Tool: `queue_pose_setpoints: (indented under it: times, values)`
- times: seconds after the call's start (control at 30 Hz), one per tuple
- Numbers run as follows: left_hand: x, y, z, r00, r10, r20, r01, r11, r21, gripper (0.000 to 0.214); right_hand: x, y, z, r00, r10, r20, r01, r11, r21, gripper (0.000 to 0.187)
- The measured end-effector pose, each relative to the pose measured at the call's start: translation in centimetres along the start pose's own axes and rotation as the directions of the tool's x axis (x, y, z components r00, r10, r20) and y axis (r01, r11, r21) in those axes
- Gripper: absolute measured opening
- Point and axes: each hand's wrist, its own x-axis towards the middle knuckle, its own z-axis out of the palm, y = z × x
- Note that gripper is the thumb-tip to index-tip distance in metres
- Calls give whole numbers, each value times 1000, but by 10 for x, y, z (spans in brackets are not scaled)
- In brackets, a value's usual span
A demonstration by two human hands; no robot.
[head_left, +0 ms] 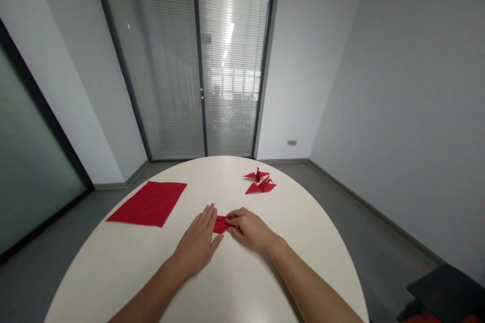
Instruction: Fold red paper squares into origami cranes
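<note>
A small folded piece of red paper (pixel 220 224) lies on the table between my two hands. My left hand (pixel 197 243) rests flat along its left side, fingers stretched forward and thumb apart, touching or covering that edge. At the right end, my right hand (pixel 248 228) pinches the paper between thumb and fingers. The paper's outer ends are partly hidden under the hands, so its full shape cannot be made out.
Red paper sheets (pixel 149 205), or a single sheet, lie flat at the table's left. Two red origami cranes (pixel 261 185) stand beyond my right hand. The round white table (pixel 223 287) has a curved edge; a dark object (pixel 449 290) is at lower right.
</note>
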Motion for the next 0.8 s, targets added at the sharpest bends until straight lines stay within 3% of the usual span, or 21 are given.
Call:
queue_pose_setpoints:
  times: [0.1,0.2,0.4,0.53,0.8]
  values:
    - [4,8,-1,994,99,-37,-101,993,-63,58,0,1,0,1000,16,6,-16,1000,-2,23]
    - [7,11,0,994,106,-19,-108,988,-108,47,0,4,0,1000,11,8,-11,1000,19,25]
    - [11,9,1,998,1,-55,-14,973,-232,40,1,7,-2,998,69,-5,-69,996,51,23]
    - [13,11,0,997,-72,-30,63,971,-232,38,0,10,-4,991,131,-34,-129,990,58,19]
    - [16,12,-2,993,-110,-36,98,965,-243,34,-2,15,-1,984,162,-76,-153,982,112,24]
